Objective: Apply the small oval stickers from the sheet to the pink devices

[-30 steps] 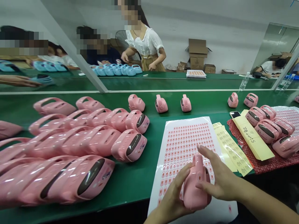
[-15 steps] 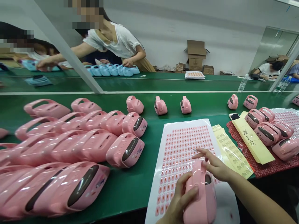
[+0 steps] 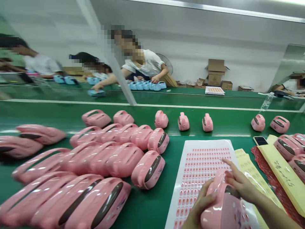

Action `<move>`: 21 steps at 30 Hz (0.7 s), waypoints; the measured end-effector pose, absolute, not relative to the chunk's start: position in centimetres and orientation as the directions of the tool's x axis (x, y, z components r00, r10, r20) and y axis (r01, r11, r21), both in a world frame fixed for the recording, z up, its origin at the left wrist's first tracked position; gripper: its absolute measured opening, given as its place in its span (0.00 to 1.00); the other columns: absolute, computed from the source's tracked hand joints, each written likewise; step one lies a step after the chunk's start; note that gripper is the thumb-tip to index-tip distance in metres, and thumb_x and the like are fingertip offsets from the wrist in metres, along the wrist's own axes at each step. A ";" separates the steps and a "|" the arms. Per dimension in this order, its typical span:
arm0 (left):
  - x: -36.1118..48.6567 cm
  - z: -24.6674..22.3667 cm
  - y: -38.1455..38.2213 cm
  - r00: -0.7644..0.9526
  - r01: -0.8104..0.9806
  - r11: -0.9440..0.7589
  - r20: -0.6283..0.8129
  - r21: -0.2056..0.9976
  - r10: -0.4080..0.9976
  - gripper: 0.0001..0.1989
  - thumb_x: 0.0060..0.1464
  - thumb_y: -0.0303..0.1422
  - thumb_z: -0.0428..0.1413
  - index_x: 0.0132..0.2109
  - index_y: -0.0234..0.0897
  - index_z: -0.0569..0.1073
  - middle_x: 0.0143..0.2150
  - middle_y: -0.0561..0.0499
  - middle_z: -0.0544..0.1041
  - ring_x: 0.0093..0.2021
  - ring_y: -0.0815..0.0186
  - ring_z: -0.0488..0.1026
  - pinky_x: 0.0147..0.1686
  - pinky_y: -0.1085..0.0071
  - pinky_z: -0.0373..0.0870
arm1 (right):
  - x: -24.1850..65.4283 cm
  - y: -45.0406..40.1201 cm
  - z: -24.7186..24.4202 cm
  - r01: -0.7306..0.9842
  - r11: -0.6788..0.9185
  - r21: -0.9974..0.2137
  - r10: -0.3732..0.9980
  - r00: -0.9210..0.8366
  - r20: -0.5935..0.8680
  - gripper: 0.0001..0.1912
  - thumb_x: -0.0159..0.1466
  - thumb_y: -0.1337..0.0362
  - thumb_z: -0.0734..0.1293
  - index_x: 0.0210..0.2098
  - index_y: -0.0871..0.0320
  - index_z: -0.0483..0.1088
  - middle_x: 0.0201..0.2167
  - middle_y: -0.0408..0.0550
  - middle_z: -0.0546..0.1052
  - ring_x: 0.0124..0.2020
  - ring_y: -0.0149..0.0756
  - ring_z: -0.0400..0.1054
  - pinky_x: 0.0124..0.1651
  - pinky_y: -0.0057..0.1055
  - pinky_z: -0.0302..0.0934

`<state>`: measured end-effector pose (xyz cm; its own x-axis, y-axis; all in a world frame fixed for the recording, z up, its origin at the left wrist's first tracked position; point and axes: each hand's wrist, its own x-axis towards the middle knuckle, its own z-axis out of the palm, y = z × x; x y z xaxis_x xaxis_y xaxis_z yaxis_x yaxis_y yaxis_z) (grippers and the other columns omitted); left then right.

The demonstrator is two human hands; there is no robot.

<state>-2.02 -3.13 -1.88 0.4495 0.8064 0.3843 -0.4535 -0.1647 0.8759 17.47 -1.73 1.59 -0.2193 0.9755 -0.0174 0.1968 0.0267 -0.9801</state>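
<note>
A pink plastic housing (image 3: 220, 202) with a handle and a dark window is gripped by my left hand (image 3: 202, 203), its fingers wrapped round the side. Against the handle end of the same housing rests my right hand (image 3: 243, 184), its index finger stretched out over the sheet and the other fingers by the housing. Whether that hand pinches anything small cannot be made out. Beneath both hands lies a white sheet (image 3: 179, 178) with rows of small red and pink stickers. Right of it is a yellow sticker sheet (image 3: 252, 175).
Rows of pink housings (image 3: 128, 159) fill the left of the green table. Single ones stand along the back. At right are a phone (image 3: 260, 140), yellow paper (image 3: 281, 171) and red bubble wrap (image 3: 262, 162). Across the divider, a person (image 3: 149, 65) reaches over blue housings (image 3: 145, 85).
The view has swung left, so everything sits further right. The held housing has tilted and turned, showing more of its decorated face. Across the table, the person's outstretched hand now touches a blue item.
</note>
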 end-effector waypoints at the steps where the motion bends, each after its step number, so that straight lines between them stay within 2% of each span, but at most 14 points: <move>1: -2.2 -2.2 -2.3 0.426 -0.417 -0.221 0.405 0.881 0.809 0.26 0.41 0.42 0.65 0.51 0.55 0.72 0.62 0.48 0.63 0.62 0.44 0.57 0.55 0.48 0.57 | 18.2 -0.7 1.5 0.216 0.024 -0.976 0.988 -0.156 -0.010 0.30 0.60 0.55 0.61 0.60 0.53 0.53 0.24 0.40 0.67 0.23 0.33 0.62 0.28 0.29 0.57; 3: -2.4 -3.2 -0.7 0.381 -0.283 -0.269 0.365 0.921 0.849 0.33 0.43 0.41 0.63 0.57 0.52 0.66 0.66 0.46 0.56 0.65 0.46 0.49 0.57 0.49 0.55 | 20.2 2.0 2.0 0.321 0.009 -0.947 0.998 0.049 0.026 0.31 0.61 0.54 0.58 0.61 0.55 0.50 0.23 0.39 0.66 0.17 0.31 0.58 0.21 0.27 0.53; 5: -2.5 -4.2 0.6 0.352 -0.025 -0.246 0.238 0.969 0.905 0.33 0.50 0.41 0.56 0.62 0.46 0.58 0.66 0.41 0.55 0.65 0.50 0.52 0.57 0.51 0.57 | 22.5 5.4 3.2 0.495 -0.012 -0.869 0.962 0.244 0.126 0.31 0.62 0.54 0.55 0.62 0.57 0.46 0.23 0.39 0.66 0.15 0.32 0.58 0.18 0.28 0.52; 7: -2.4 -4.7 1.4 0.351 0.219 -0.223 0.137 0.950 0.926 0.29 0.51 0.37 0.54 0.61 0.42 0.60 0.62 0.39 0.62 0.61 0.52 0.60 0.56 0.52 0.59 | 24.6 9.4 4.8 0.698 -0.082 -0.711 0.888 0.375 0.265 0.30 0.62 0.61 0.57 0.62 0.59 0.48 0.27 0.43 0.70 0.21 0.36 0.65 0.26 0.31 0.59; 9: -2.1 -4.9 1.7 0.387 0.342 -0.254 0.111 0.905 0.916 0.25 0.47 0.33 0.56 0.54 0.42 0.68 0.56 0.41 0.70 0.57 0.52 0.64 0.56 0.52 0.59 | 25.9 13.4 6.2 0.775 -0.269 -0.571 0.827 0.490 0.276 0.31 0.60 0.66 0.60 0.62 0.62 0.48 0.35 0.50 0.72 0.34 0.42 0.70 0.36 0.36 0.62; 12: -1.8 -4.8 1.8 0.443 0.399 -0.363 0.170 0.842 0.880 0.20 0.42 0.28 0.57 0.46 0.42 0.73 0.50 0.42 0.74 0.55 0.51 0.67 0.55 0.53 0.60 | 26.6 18.2 6.7 0.740 -0.375 -0.558 0.782 0.576 0.238 0.30 0.61 0.68 0.62 0.61 0.66 0.51 0.43 0.59 0.72 0.42 0.47 0.70 0.42 0.41 0.63; 16: -1.9 -5.5 2.2 0.490 0.446 -0.535 0.305 0.717 0.817 0.16 0.42 0.25 0.54 0.41 0.40 0.74 0.45 0.42 0.76 0.51 0.53 0.71 0.50 0.57 0.68 | 26.4 21.5 5.4 0.703 -0.412 -0.580 0.751 0.622 0.220 0.17 0.65 0.61 0.63 0.52 0.60 0.63 0.49 0.52 0.70 0.44 0.40 0.69 0.45 0.42 0.66; 21: -2.1 -6.7 2.5 0.519 0.456 -0.604 0.355 0.654 0.777 0.13 0.43 0.24 0.53 0.39 0.41 0.73 0.45 0.43 0.76 0.51 0.54 0.71 0.48 0.59 0.70 | 25.0 22.5 4.7 0.763 -0.309 -0.567 0.765 0.553 0.328 0.16 0.64 0.61 0.65 0.50 0.59 0.65 0.49 0.52 0.70 0.46 0.40 0.68 0.46 0.40 0.66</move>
<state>-2.14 2.52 -6.70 0.5190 0.7774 0.3553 0.4563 -0.6035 0.6539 24.97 22.54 4.65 0.5535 0.7654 0.3284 0.7634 -0.3087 -0.5674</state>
